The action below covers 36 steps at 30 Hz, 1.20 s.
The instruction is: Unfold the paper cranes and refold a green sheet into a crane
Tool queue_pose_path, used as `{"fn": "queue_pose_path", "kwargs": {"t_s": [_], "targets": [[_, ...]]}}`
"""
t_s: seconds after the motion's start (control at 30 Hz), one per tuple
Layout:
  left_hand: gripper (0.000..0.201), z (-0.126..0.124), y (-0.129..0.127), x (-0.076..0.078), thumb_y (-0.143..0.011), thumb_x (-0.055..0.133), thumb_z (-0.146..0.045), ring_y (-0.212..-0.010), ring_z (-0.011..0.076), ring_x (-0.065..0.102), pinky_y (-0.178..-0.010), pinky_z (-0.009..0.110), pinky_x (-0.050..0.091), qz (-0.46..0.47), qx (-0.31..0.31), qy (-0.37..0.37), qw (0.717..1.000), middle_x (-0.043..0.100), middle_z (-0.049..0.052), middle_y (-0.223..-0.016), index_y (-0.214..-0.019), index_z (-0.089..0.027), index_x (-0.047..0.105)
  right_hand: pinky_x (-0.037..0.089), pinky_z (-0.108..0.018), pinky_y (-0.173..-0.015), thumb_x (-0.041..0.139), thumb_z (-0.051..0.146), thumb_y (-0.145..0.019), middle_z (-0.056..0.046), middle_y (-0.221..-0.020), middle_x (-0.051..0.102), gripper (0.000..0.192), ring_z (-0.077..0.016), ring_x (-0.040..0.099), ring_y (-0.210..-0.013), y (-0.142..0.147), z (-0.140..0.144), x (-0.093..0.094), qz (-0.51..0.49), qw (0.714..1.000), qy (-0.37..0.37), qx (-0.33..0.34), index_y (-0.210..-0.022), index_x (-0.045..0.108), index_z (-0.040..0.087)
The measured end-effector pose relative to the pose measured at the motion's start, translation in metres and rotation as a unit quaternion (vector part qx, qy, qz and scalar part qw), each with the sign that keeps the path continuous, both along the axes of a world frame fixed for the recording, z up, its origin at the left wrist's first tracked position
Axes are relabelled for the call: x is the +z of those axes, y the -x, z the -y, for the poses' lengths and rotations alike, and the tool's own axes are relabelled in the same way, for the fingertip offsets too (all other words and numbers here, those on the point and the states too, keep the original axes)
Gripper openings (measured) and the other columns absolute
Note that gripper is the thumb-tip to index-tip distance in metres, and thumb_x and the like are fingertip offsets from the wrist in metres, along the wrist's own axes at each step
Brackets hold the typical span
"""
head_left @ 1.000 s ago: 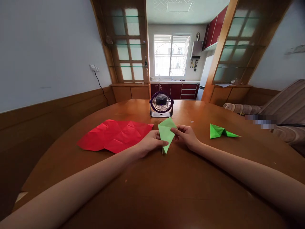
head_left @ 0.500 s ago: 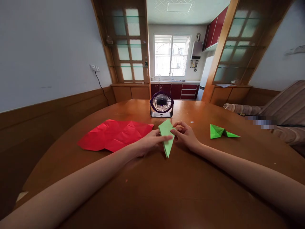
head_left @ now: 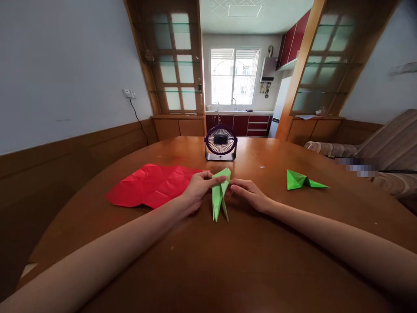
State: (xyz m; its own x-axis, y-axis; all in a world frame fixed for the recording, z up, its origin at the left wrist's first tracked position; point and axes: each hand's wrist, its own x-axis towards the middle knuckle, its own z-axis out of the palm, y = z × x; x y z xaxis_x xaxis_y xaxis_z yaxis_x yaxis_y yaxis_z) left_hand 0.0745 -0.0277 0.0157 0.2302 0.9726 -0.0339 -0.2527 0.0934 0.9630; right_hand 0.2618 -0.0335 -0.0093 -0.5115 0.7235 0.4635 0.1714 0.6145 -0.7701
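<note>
Pinching the pale green folded paper, the left hand lays its thumb across the paper's upper part, with its fingers tucked behind. Taking that paper as the centre of a clock, 12 being straight ahead of the person, the left hand sits at 9 and the right hand at 3, so the paper lies between the two. The right hand is loosely curved, its thumb and forefinger a narrow gap apart, fingertips just beside the paper's edge; whether they touch it I cannot tell. Slim points of the paper reach towards 6 o'clock, one slanting off to 5. A creased red sheet lies on the wooden table between 9 and 10, partly covered by the left hand. Well apart, between 2 and 3, rests a bright green folded piece; a small fan stands at 12.
</note>
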Motion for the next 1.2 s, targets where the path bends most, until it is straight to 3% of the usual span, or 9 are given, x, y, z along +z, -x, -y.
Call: {"fn": "queue_pose_path", "kwargs": {"t_s": [0.1, 0.2, 0.33, 0.47, 0.6, 0.73, 0.93, 1.1, 1.2], "targets": [[0.053, 0.003, -0.002, -0.001, -0.047, 0.091, -0.036, -0.049, 0.0083, 0.052, -0.051, 0.021, 0.040, -0.008, 0.003, -0.047, 0.999, 0.055, -0.005, -0.055, -0.059, -0.017, 0.043, 0.046, -0.036, -0.085, 0.063, 0.047, -0.084, -0.004, -0.095, 0.066, 0.035, -0.0198, 0.060, -0.092, 0.007, 0.006, 0.000, -0.028, 0.996, 0.076, 0.043, -0.107, 0.065, 0.020], [0.052, 0.006, -0.003, -0.001, -0.051, 0.088, -0.043, -0.053, 0.0089, 0.053, -0.054, 0.022, 0.041, -0.013, -0.025, -0.082, 0.996, 0.057, -0.004, -0.059, -0.060, -0.017, 0.045, 0.048, -0.035, -0.085, 0.077, 0.037, -0.073, -0.004, -0.100, 0.067, 0.043, -0.0192, 0.061, -0.091, 0.012, 0.006, -0.004, -0.076, 0.987, 0.134, 0.041, -0.112, 0.064, 0.021], [0.047, 0.004, -0.001, 0.000, -0.056, 0.086, -0.044, -0.059, 0.0096, 0.055, -0.059, 0.023, 0.043, -0.012, -0.035, -0.113, 0.993, 0.059, -0.002, -0.063, -0.062, -0.016, 0.049, 0.049, -0.034, -0.078, 0.071, 0.039, -0.078, -0.003, -0.085, 0.069, 0.023, -0.0174, 0.063, -0.079, 0.009, -0.003, -0.011, -0.192, 0.954, 0.231, 0.022, -0.090, 0.070, 0.019], [0.041, -0.003, 0.002, 0.000, -0.059, 0.085, -0.038, -0.060, 0.0102, 0.056, -0.062, 0.024, 0.043, -0.009, -0.001, -0.117, 0.993, 0.061, -0.001, -0.064, -0.063, -0.015, 0.052, 0.050, -0.034, -0.075, 0.071, 0.043, -0.078, -0.005, -0.080, 0.069, 0.026, -0.0170, 0.064, -0.073, 0.006, -0.008, -0.014, -0.240, 0.929, 0.279, 0.035, -0.081, 0.070, 0.017], [0.033, -0.008, 0.005, 0.000, -0.057, 0.085, -0.031, -0.065, 0.0138, 0.060, -0.065, 0.026, 0.046, 0.005, 0.019, -0.096, 0.995, 0.066, 0.002, -0.071, -0.069, -0.014, 0.060, 0.050, -0.030, -0.073, 0.078, 0.038, -0.072, -0.002, -0.081, 0.069, 0.024, -0.0137, 0.063, -0.071, 0.008, -0.005, -0.012, -0.241, 0.929, 0.282, 0.010, -0.082, 0.070, 0.018], [0.031, -0.007, 0.006, 0.000, -0.057, 0.085, -0.029, -0.064, 0.0140, 0.060, -0.063, 0.026, 0.046, -0.011, 0.002, -0.093, 0.996, 0.066, 0.003, -0.071, -0.072, -0.013, 0.063, 0.049, -0.030, -0.075, 0.078, 0.037, -0.071, -0.001, -0.083, 0.070, 0.023, -0.0136, 0.063, -0.075, 0.008, -0.001, -0.008, -0.201, 0.951, 0.237, -0.010, -0.083, 0.072, 0.019], [0.030, -0.007, 0.007, -0.001, -0.060, 0.083, -0.035, -0.064, 0.0126, 0.057, -0.061, 0.023, 0.042, -0.088, 0.041, -0.152, 0.984, 0.064, 0.001, -0.070, -0.066, -0.014, 0.063, 0.047, -0.032, -0.082, 0.074, 0.037, -0.074, -0.002, -0.087, 0.071, 0.021, -0.0144, 0.062, -0.080, 0.006, 0.001, -0.003, -0.168, 0.969, 0.174, -0.052, -0.084, 0.074, 0.019], [0.027, -0.010, 0.007, -0.003, -0.062, 0.083, -0.036, -0.078, 0.0155, 0.059, -0.068, 0.024, 0.045, -0.139, 0.083, -0.203, 0.966, 0.067, 0.006, -0.085, -0.065, -0.013, 0.069, 0.048, -0.033, -0.081, 0.073, 0.040, -0.075, -0.003, -0.089, 0.071, 0.023, -0.0158, 0.062, -0.082, 0.007, -0.001, -0.005, -0.163, 0.976, 0.123, -0.072, -0.086, 0.072, 0.020], [0.027, -0.011, 0.007, -0.003, -0.062, 0.084, -0.034, -0.080, 0.0178, 0.063, -0.072, 0.027, 0.048, -0.099, 0.057, -0.163, 0.980, 0.070, 0.008, -0.088, -0.076, -0.013, 0.072, 0.050, -0.033, -0.076, 0.072, 0.042, -0.076, -0.003, -0.086, 0.070, 0.024, -0.0159, 0.062, -0.077, 0.008, -0.003, -0.009, -0.171, 0.974, 0.107, -0.101, -0.086, 0.069, 0.020]]}}
